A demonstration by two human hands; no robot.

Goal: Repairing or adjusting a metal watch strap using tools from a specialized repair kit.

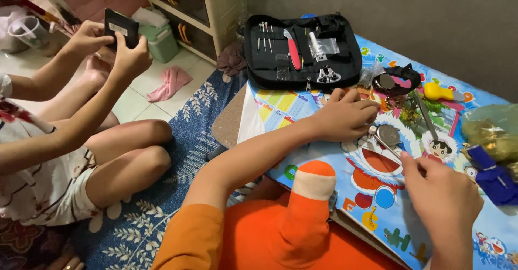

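Now I am pressing my left hand [345, 116], fingers curled, on the table [324, 156] beside the watch [387, 135] near the middle. My right hand [442, 200] is pinching a thin metal tool [389, 147] whose tip is touching the watch. An open black kit [302, 51] is lying at the far edge, a yellow tool [438, 92] near it.

The left hand [345, 116] lies flat with its fingers curled down, its bare arm stretched out from an orange sleeve. The right hand [442, 197] is lower, with fingers pinched together.
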